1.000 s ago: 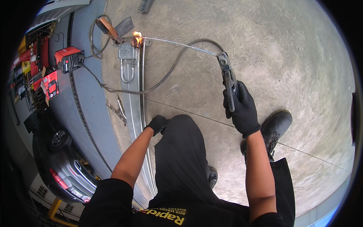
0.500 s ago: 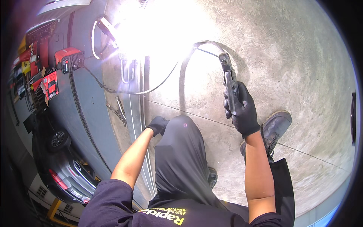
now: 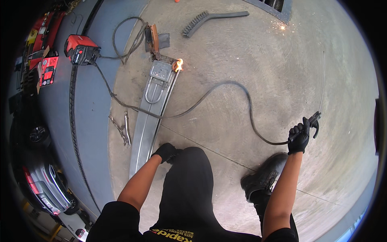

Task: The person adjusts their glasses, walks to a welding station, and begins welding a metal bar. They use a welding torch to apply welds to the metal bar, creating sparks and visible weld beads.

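My right hand, in a black glove, is closed around the handle of a black welding electrode holder at the right. A thin electrode rod points away from its jaws. The holder's cable curves across the floor to the red welder. My left hand, also gloved, rests beside my knee, its fingers mostly hidden. Near it lies a long grey metal channel with a U-shaped loop on top. A small flame burns at its far end, apart from the rod.
A copper-coloured ground clamp sits at the channel's far end. Locking pliers lie left of the channel. Farther off are a wire brush, sparks and a framed floor grate. A car stands at the left.
The bright arc glare is gone, leaving a small flame. My right hand has swung right and lower with the electrode holder, away from the channel. The left hand stays by the knee.
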Tool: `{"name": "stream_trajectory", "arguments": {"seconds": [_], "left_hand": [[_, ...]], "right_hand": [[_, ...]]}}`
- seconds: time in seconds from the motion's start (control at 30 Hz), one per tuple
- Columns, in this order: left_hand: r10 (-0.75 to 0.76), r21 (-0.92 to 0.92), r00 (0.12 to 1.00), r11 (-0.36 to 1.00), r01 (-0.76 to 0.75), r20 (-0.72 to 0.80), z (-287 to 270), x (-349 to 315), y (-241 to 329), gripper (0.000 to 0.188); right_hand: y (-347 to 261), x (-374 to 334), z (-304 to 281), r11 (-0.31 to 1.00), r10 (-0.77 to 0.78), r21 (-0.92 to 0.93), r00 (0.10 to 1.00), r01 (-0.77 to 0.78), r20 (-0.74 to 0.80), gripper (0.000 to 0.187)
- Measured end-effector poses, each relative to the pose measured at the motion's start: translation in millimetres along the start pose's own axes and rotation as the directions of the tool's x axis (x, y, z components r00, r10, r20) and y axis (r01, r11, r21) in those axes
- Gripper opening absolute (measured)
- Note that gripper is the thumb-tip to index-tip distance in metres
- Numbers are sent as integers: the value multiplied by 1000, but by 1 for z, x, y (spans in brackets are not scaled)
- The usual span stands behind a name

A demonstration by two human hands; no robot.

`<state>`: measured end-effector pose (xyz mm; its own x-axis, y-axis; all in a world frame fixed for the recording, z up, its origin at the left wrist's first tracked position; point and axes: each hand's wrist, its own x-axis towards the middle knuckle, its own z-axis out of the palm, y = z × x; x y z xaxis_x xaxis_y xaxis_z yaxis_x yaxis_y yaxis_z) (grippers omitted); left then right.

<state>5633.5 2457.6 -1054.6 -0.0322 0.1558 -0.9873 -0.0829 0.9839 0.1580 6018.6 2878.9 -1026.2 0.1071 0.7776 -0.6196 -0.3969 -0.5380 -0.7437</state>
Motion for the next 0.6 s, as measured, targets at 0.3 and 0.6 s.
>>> {"name": "stream_trajectory", "arguments": {"seconds": [0.3,0.6], "left_hand": [[-14,223,996,975,-6,87,-8,-10,12,48],[196,490,968,835,-250,159,-8,-2,-8,54]], "right_hand": [[-8,44,-15,996,-80,-44,996,78,-31,33],[-31,43,-11,981,-184,-86,971,172,-152,64]]}}
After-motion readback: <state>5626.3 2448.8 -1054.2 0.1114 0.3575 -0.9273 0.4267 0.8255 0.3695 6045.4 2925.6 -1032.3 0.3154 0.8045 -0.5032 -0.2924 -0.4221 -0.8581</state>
